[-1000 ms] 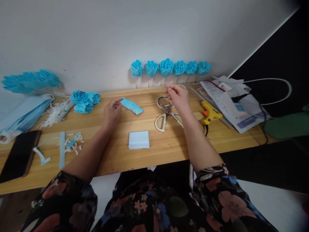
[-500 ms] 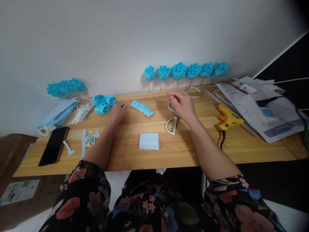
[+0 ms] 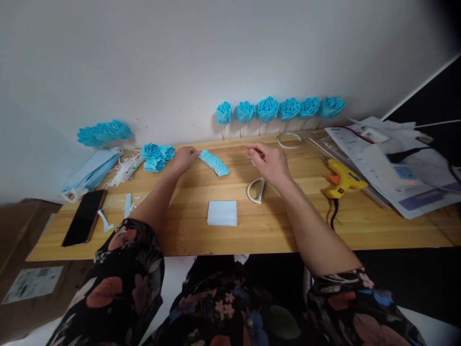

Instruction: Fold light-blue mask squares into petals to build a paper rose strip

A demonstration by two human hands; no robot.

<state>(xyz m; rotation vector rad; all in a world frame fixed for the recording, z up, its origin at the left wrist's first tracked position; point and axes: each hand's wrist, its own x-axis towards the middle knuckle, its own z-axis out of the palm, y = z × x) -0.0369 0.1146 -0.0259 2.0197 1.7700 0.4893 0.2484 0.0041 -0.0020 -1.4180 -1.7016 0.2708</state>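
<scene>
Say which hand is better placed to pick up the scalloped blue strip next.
Probably the left hand, right by the left end of the scalloped blue strip; the right hand is farther off, partly hiding the scissors.

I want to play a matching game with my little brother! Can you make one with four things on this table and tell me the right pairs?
Things:
1. Hot glue gun
2. Smartphone
3. Scissors
4. Wavy-edged blue strip

Clues:
A. Lying between the left hand and the right hand
B. Yellow, with an orange trigger
C. White-handled, partly hidden by the right hand
D. Black, near the left end of the table

Right pairs: 1-B, 2-D, 3-C, 4-A
</scene>
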